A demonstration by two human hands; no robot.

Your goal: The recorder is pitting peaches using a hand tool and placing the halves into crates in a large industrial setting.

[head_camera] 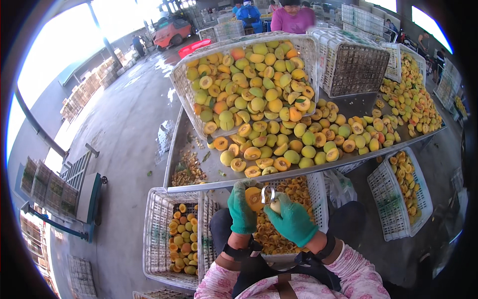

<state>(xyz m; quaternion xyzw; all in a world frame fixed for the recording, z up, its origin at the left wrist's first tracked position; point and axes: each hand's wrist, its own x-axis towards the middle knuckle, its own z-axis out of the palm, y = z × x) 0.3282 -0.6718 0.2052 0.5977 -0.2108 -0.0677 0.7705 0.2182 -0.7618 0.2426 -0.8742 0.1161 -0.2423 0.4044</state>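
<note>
My left hand (242, 207), in a green glove, holds a cut peach half (254, 199) with its orange flesh towards my other hand. In my right hand (292, 220), gloved alike, is a pitting tool with a curved metal loop (267, 193) and a pale handle (275, 206). The loop is close beside the fruit; whether they touch I cannot tell. Below both hands, a white plastic crate (317, 202) between my knees holds many hollowed peach halves (272, 233). Ahead, cut peaches (265, 162) lie along the near edge of a metal table (224, 183).
A tipped white crate (179, 80) spills peaches onto the table. Pits (188, 173) lie at its left corner. Fruit-filled crates stand on the floor at left (155, 231) and right (384, 220). Behind the table a person in a pink top (291, 18) faces me. A red forklift (171, 33) stands farther back.
</note>
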